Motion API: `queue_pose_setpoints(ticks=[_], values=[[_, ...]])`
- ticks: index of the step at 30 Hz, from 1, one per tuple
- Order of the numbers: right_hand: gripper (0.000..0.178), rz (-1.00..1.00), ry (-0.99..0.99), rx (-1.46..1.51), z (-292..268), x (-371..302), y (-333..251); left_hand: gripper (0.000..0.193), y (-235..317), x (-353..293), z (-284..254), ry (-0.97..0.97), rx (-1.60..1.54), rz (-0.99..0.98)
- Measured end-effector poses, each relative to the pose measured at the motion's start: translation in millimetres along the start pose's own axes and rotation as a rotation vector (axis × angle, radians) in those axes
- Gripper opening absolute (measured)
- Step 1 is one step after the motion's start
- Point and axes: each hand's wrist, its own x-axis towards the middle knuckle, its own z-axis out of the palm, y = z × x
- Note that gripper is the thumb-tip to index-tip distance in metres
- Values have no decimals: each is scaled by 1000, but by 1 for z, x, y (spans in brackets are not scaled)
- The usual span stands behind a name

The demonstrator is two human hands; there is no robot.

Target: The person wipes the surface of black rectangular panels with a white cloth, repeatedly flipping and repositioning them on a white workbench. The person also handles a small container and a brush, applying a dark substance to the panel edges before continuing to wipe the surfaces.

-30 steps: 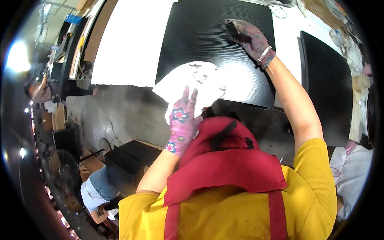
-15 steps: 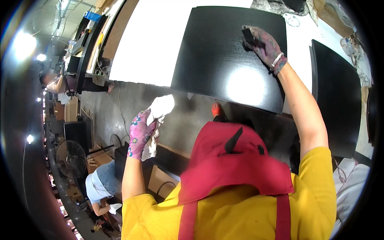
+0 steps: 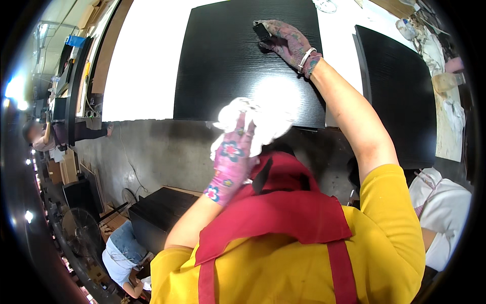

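A flat black wood-grain panel [image 3: 223,61] lies on the white tabletop [image 3: 142,66] before me. My right hand [image 3: 293,45], in a stained, patterned glove, is closed around a small black block [image 3: 261,31] over the far right part of the panel. I cannot tell whether it is a sponge or a sanding pad. Lower down, my left hand [image 3: 234,157], gloved in pink with flowers, grips a bunched white cloth [image 3: 271,126]. The cloth overlaps the panel's near edge in view; whether it touches is unclear. Bright glare covers part of the surface there.
Another black panel [image 3: 397,96] lies to the right. Beyond it are rags and a clear plastic bottle [image 3: 448,82]. A black box [image 3: 164,210] and a standing fan [image 3: 81,230] are at left. Co-workers appear at far left, lower left [image 3: 119,258] and right [image 3: 440,218].
My left hand has brought the white cloth rightward and up to the panel's near edge. The whole view has shifted. My right hand keeps the black block over much the same part of the panel.
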Motion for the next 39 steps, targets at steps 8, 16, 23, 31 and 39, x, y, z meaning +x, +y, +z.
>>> queue_pose_setpoints(ticks=[8,16,23,31,39], values=[[33,111,-39,-10,-13,9,4,68,67,48,25,-208,-201,460],[36,114,-20,322,-63,-28,-63,62,-34,31,-85,166,-467,-193],[40,124,122,454,68,-103,-5,52,-230,78,-162,787,-173,-305],[31,-225,21,-786,95,-96,32,52,-170,301,-108,522,370,206],[38,115,287,-386,108,-97,26,43,-231,387,-106,74,204,203]])
